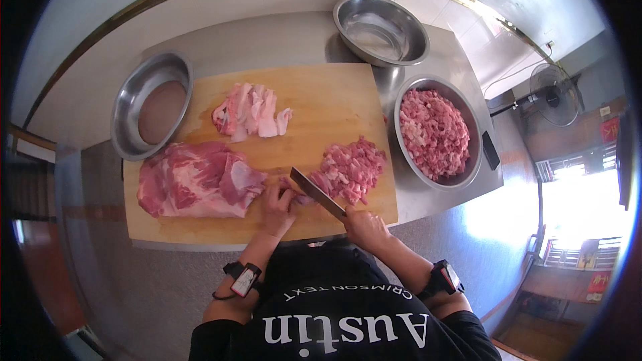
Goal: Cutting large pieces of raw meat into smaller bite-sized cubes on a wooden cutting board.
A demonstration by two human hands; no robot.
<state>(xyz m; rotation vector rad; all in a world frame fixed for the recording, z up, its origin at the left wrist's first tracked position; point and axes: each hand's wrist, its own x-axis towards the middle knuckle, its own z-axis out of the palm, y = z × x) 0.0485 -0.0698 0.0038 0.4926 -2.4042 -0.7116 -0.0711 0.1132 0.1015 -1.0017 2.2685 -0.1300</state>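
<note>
My right hand [367, 229] grips the handle of a cleaver [317, 193], its blade angled up and left over the wooden cutting board [331, 95]. To its left, the bent fingers of my left hand [279, 208] hold a strip of raw meat [302, 200] against the board, close to the blade. Part of that strip is hidden by the fingers and cleaver. Right of the blade lies a pile of diced meat [357, 168]. A large slab of raw meat [190, 180] rests beside my left hand. Pale fatty strips [253, 110] lie farther back.
A steel bowl [120, 120] with a brownish-pink content stands at the board's left. Another steel bowl [371, 35] is at the back. At right, a steel bowl [397, 133] holds chopped meat [436, 135], beside a dark flat object [491, 150]. A fan [553, 95] stands beyond the metal table [281, 35].
</note>
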